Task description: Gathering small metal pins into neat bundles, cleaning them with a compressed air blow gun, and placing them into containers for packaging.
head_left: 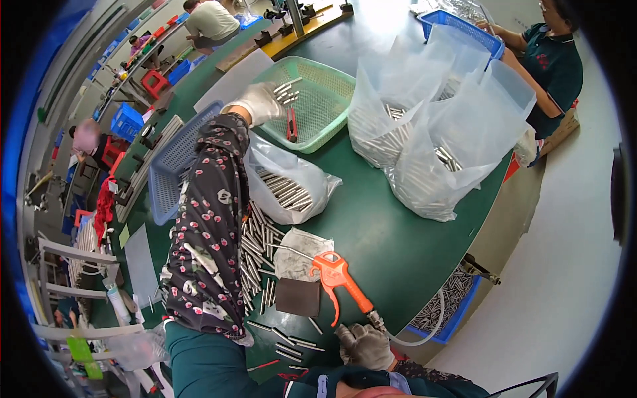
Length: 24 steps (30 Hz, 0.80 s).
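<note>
My left hand (257, 104), in a white glove, is closed around several short metal pins (287, 91). It is over the left side of a green plastic basket (342, 99), where a red-and-black cutter-like tool (291, 125) lies. My right hand (365, 346), in a greyish glove, rests with curled fingers at the table's near edge; anything inside it is hidden. Just beside it lies an orange air blow gun (336, 273) with its hose fitting. Loose metal pins (254, 249) are heaped beside my left sleeve, partly hidden by it. More pins (286, 345) lie near the front.
A plastic bag of pins (292, 189) sits before the basket; larger filled bags (424, 172) stand right. A blue basket (166, 166) is left, a dark block (298, 296) and cloth (302, 255) centre. A blue bin (451, 325) of pins stands below. A co-worker (554, 60) works far right.
</note>
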Each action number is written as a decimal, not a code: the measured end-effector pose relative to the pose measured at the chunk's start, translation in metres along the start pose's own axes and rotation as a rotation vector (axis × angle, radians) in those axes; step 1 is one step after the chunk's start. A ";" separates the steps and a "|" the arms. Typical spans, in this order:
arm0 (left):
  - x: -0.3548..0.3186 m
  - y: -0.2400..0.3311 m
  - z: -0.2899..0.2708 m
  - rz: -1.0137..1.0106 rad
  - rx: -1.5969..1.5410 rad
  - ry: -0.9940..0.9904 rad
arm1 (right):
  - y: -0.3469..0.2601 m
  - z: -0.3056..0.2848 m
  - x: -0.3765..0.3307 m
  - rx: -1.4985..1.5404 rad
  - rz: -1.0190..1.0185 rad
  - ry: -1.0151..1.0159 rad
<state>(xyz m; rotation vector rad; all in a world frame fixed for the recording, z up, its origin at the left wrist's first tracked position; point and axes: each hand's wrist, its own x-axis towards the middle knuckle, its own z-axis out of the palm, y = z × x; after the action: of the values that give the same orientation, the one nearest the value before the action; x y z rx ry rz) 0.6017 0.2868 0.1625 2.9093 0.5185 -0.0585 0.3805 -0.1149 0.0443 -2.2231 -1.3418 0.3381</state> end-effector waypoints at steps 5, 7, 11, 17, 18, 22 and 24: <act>0.025 0.023 0.047 -0.061 0.048 -0.157 | 0.007 0.005 0.003 -0.024 0.001 -0.016; 0.032 0.009 0.064 0.041 -0.208 0.092 | 0.004 0.007 0.000 -0.035 0.009 -0.004; -0.014 0.015 0.001 0.106 -0.243 0.277 | 0.002 0.014 -0.008 -0.011 0.008 0.052; -0.158 0.030 -0.055 0.413 -0.476 0.889 | 0.001 0.007 -0.006 0.013 -0.020 0.129; -0.198 0.030 -0.047 0.370 -0.465 0.886 | 0.001 0.006 -0.006 -0.048 -0.079 0.118; -0.352 0.035 -0.010 0.342 -0.404 0.780 | 0.000 0.013 -0.003 -0.199 -0.235 0.171; -0.417 0.028 0.032 0.330 -0.186 0.750 | 0.002 0.019 -0.005 -0.221 -0.238 0.210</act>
<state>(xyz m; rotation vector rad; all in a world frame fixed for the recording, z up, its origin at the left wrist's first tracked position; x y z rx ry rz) 0.2200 0.1137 0.1653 2.7045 0.1112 1.0844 0.3707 -0.1148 0.0276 -2.1669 -1.5668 -0.1327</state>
